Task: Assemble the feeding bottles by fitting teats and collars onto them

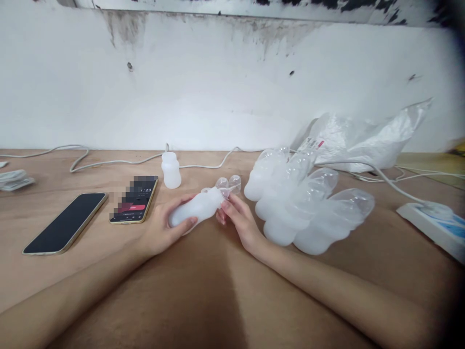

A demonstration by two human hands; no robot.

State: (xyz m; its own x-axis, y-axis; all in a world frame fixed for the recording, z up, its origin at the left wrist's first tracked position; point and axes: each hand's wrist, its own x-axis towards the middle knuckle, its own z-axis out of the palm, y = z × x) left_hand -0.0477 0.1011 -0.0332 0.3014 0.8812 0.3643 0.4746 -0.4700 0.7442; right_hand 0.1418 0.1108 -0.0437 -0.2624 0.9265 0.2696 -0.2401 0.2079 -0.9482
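Note:
My left hand [158,225] is wrapped round a white translucent plastic bottle [198,211], which lies tilted with its neck toward the right. At the neck end is a clear plastic piece with round bulbs [228,183]. My right hand [240,218] pinches that clear piece by the bottle's neck, thumb and fingers together; the exact contact is partly hidden. Beyond my hands a second white bottle [171,170] stands upright with no clear piece on it. Right of my right hand lies a cluster of several white bottles with clear rounded tops [308,203].
Two phones lie at the left, one with a dark screen [67,223] and one lit [136,198]. A white cable [127,161] runs along the wall. A plastic bag [363,138] sits at the back right, near a power strip [432,220]. White items [14,179] lie far left.

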